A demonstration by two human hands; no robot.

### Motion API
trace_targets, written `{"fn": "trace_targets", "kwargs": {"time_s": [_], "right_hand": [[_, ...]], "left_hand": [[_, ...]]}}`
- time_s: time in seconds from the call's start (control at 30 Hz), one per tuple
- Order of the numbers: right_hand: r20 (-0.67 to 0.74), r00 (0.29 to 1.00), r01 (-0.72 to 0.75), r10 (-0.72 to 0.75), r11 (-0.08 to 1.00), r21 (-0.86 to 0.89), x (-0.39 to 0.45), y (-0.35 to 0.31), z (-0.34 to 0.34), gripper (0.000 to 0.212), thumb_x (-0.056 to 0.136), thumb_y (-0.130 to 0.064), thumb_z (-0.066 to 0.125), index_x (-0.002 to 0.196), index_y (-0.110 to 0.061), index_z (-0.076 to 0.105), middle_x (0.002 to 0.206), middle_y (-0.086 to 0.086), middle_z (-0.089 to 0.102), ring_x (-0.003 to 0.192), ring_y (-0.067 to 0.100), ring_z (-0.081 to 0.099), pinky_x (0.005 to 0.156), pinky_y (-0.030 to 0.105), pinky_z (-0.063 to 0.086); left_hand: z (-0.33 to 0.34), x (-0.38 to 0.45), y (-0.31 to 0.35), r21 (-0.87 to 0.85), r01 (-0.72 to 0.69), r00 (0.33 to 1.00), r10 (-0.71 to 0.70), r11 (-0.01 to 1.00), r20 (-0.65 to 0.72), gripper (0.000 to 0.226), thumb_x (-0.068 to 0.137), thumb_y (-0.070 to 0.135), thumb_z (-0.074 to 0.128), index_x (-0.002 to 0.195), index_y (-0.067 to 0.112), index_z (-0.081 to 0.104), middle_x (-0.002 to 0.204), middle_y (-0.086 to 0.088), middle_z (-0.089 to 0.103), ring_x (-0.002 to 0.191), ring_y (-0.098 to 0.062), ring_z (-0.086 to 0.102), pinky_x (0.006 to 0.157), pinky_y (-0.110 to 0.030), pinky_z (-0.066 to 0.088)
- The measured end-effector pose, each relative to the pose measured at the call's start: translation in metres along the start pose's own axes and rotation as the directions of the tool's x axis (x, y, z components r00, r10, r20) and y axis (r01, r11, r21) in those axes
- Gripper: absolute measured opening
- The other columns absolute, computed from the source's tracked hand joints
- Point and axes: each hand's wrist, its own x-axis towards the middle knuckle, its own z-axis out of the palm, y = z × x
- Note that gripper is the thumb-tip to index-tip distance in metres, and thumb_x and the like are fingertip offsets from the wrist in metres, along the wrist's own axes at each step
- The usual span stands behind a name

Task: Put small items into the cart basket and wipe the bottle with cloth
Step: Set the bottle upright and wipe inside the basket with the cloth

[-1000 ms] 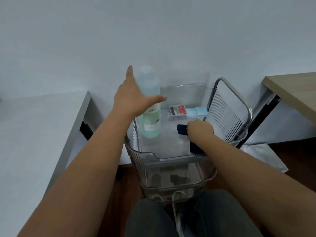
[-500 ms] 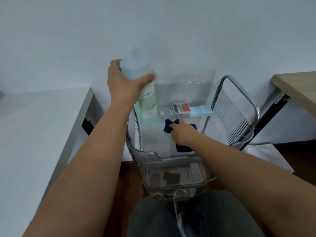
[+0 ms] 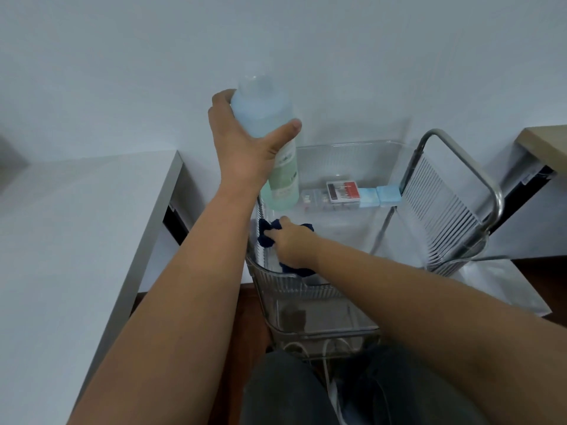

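Note:
My left hand (image 3: pixel 242 145) grips the upper part of a tall translucent bottle (image 3: pixel 270 142) of pale blue-green liquid, held tilted above the left end of the clear cart basket (image 3: pixel 349 154). Just below the bottle's base, my right hand (image 3: pixel 291 243) holds a dark blue cloth (image 3: pixel 267 234) bunched inside the basket. At the basket's far side lie a red-and-white small box (image 3: pixel 342 190), a clear case (image 3: pixel 313 199) and two light blue blocks (image 3: pixel 379 196).
The cart has lower clear tiers (image 3: pixel 322 317) and a metal handle with a slatted panel (image 3: pixel 438 204) on the right. A white table (image 3: pixel 76 240) stands on the left, a wooden desk corner (image 3: pixel 546 142) at the far right. My knees (image 3: pixel 306 391) are below the cart.
My left hand closed round the bottle and lifted it out of the basket, tilting it. My right hand slid the cloth leftward under the bottle.

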Motion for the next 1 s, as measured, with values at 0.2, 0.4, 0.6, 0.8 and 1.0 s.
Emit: {"fn": "trace_targets", "kwargs": {"time_s": [0.2,0.4,0.6,0.8,1.0], "right_hand": [[0.268,0.954,0.135,-0.132,0.991,0.01,-0.055,0.048,-0.017,0.039,0.097,-0.021,0.052,0.13,-0.039,0.057,0.125,0.002,0.043,0.11,0.025,0.049,0.098,0.033,0.037],[0.099,0.986,-0.115,0.132,0.98,-0.16,-0.02,0.055,-0.023,0.043,0.099,-0.021,0.046,0.14,-0.037,0.046,0.122,0.009,0.041,0.104,0.033,0.053,0.091,0.037,0.043],[0.166,0.986,0.028,-0.023,0.999,-0.033,-0.026,0.028,-0.009,0.038,0.1,-0.029,0.045,0.135,-0.043,0.05,0.116,0.003,0.04,0.1,0.028,0.051,0.083,0.03,0.036],[0.296,0.951,0.063,-0.09,0.993,0.099,-0.048,0.026,-0.013,0.031,0.097,-0.018,0.052,0.124,-0.028,0.063,0.125,0.005,0.038,0.107,0.029,0.049,0.098,0.036,0.038],[0.415,0.909,0.034,-0.04,0.999,0.023,-0.077,0.059,-0.036,0.043,0.089,0.0,0.054,0.114,-0.03,0.071,0.129,0.005,0.054,0.106,0.028,0.053,0.099,0.034,0.042]], "left_hand": [[0.001,0.0,0.001,0.056,0.009,0.999,-0.012,0.998,0.041,0.078,0.052,0.038,0.09,0.111,0.022,0.042,0.115,-0.002,0.046,0.106,-0.017,0.054,0.09,-0.035,0.052],[-0.002,0.002,-0.003,0.224,0.052,0.975,-0.097,0.973,0.198,0.084,0.053,0.043,0.09,0.117,0.014,0.043,0.117,-0.004,0.045,0.106,-0.019,0.053,0.091,-0.04,0.051],[-0.006,0.008,-0.009,0.235,0.148,0.949,-0.205,0.961,0.238,0.088,0.048,0.031,0.094,0.117,0.015,0.041,0.124,-0.009,0.048,0.111,-0.025,0.055,0.091,-0.045,0.053],[-0.005,0.009,-0.008,0.416,0.094,0.928,-0.232,0.905,0.293,0.091,0.046,0.033,0.095,0.12,0.018,0.043,0.114,0.001,0.053,0.105,-0.023,0.057,0.087,-0.037,0.052],[-0.012,0.008,-0.014,0.423,0.113,0.921,-0.255,0.899,0.295,0.094,0.047,0.041,0.093,0.125,0.017,0.045,0.117,0.003,0.055,0.11,-0.022,0.056,0.093,-0.037,0.05]]}}
